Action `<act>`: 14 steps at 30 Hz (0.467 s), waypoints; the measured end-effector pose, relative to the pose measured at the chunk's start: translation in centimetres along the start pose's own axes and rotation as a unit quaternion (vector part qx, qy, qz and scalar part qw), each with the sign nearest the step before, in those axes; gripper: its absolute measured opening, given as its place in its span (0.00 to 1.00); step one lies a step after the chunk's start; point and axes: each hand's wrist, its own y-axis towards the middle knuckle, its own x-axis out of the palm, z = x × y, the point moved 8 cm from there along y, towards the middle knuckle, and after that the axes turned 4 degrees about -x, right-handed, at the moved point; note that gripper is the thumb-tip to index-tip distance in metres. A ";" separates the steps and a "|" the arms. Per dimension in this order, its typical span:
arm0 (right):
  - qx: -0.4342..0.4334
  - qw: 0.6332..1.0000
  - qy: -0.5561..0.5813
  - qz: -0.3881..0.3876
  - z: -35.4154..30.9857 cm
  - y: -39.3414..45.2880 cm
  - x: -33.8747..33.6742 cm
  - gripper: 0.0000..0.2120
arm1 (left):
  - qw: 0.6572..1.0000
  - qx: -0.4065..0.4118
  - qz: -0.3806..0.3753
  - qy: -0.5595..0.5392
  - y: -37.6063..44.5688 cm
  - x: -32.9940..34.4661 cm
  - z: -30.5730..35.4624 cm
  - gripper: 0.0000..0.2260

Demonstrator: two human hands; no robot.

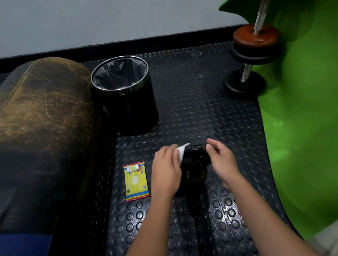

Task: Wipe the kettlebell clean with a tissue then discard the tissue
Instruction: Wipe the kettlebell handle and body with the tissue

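Observation:
A small black kettlebell (pixel 194 168) stands on the studded black rubber floor (pixel 200 222) between my hands. My left hand (pixel 166 170) holds a white tissue (pixel 182 151) against the kettlebell's left upper side, by the handle. My right hand (pixel 221 159) sits at the right end of the handle, fingers curled toward it; the grip itself is not plain. A black bin (pixel 125 97) with a steel rim and a dark liner stands beyond, to the left.
A yellow and red tissue pack (pixel 135 180) lies flat left of my left hand. A worn brown padded roll (pixel 30 127) fills the left side. A green mat (pixel 319 104) curves up at the right, with two dumbbells (pixel 259 33) against it.

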 end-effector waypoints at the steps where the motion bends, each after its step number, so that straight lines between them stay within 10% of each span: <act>1: 0.006 1.000 0.009 0.002 0.0 -0.1 -0.2 0.15 | 0.999 -0.041 0.014 -0.033 -0.2 -0.3 -1.1 0.18; 8: 0.020 1.000 0.022 0.000 -0.1 -0.3 -0.3 0.18 | 0.951 -0.277 0.036 -0.132 -0.6 0.3 -4.9 0.21; 14: 0.023 0.999 0.028 0.005 0.1 -0.3 -0.1 0.17 | 0.996 -0.057 0.039 0.058 -0.3 -0.5 0.3 0.18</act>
